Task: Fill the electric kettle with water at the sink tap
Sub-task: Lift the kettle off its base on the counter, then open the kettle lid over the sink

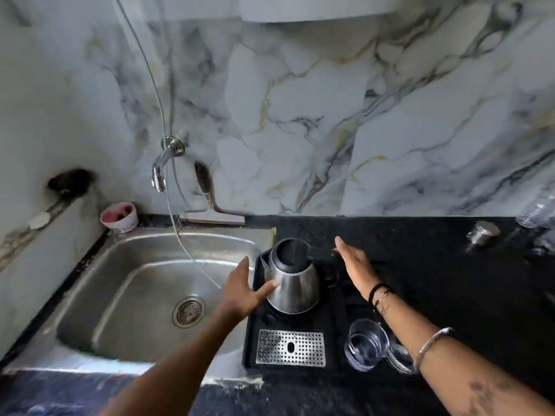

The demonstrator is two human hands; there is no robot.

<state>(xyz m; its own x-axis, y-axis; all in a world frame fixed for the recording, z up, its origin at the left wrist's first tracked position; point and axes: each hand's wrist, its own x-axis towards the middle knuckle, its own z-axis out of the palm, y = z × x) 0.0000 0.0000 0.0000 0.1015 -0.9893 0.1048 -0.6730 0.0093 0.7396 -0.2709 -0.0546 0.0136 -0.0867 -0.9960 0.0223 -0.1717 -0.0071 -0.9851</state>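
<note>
A steel electric kettle with a black lid and black handle stands on a black tray just right of the sink. My left hand is open beside the kettle's left side, thumb touching its steel wall. My right hand is open with fingers straight, its fingertips at the end of the black handle. The chrome tap sticks out of the marble wall above the sink's back edge. No water runs from it.
The tray also has a perforated steel drip plate. A clear glass stands near my right forearm. A pink-rimmed cup sits behind the sink. A squeegee leans on the wall. A thin hose hangs into the basin. Bottles are at the far right.
</note>
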